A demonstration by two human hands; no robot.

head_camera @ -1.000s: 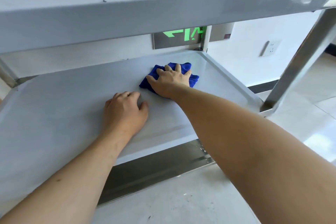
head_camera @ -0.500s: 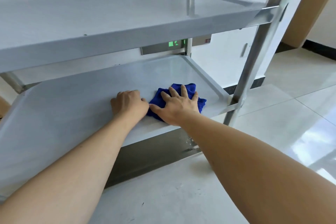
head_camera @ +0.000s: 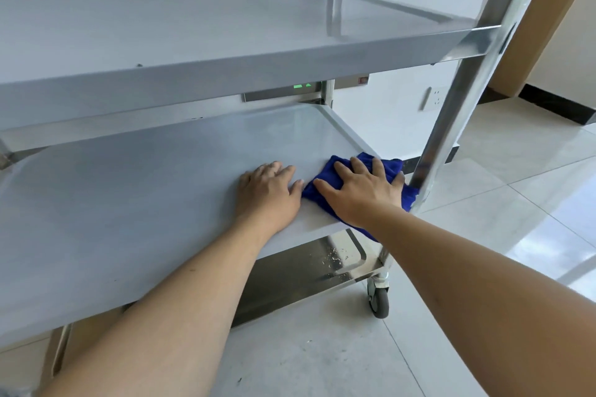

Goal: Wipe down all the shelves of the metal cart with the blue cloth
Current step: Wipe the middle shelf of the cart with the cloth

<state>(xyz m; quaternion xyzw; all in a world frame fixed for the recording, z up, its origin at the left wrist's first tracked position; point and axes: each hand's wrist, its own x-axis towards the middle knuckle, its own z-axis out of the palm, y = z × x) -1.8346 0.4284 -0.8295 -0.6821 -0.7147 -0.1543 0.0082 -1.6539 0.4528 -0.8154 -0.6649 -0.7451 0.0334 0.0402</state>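
The metal cart has three shelves: a top shelf [head_camera: 225, 39], a middle shelf [head_camera: 129, 203] and a shiny bottom shelf [head_camera: 290, 280]. The blue cloth [head_camera: 332, 179] lies at the middle shelf's front right corner, partly hanging over the edge. My right hand [head_camera: 361, 190] presses flat on the cloth with fingers spread. My left hand [head_camera: 267, 193] rests flat on the middle shelf just left of the cloth, thumb close to it.
The cart's right front post [head_camera: 464, 80] rises just right of the cloth. A caster wheel [head_camera: 379, 300] sits below it on the tiled floor [head_camera: 516, 203]. White specks lie on the bottom shelf. A wall socket [head_camera: 433, 99] is behind.
My right hand slid the cloth from the shelf's back toward the front right corner. My left hand shifted right along the shelf. The view rose and pulled back.
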